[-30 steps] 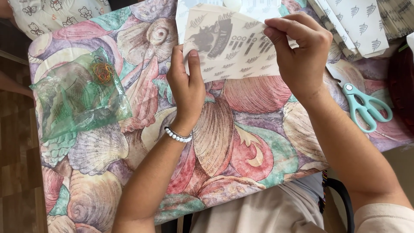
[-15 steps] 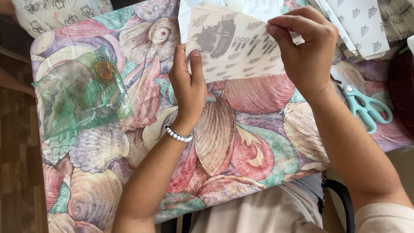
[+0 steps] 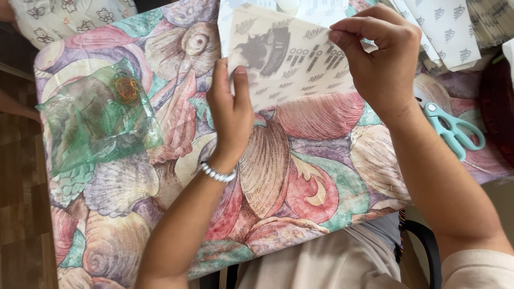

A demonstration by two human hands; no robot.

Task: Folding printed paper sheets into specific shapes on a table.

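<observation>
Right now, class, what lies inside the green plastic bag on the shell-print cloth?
Inside the green plastic bag, a tangle of orange rubber bands shows near the top. Darker shapes lie lower down, but the crinkled plastic blurs them beyond telling.

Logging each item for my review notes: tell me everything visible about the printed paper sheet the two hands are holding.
The paper sheet is thin, pale cream, printed with small grey leaf shapes, short bars and one larger dark figure. It is held tilted above the shell-patterned tablecloth. The left hand lies flat against its lower left edge, and the right hand pinches its upper right corner. Its top edge overlaps other pale printed paper.
</observation>
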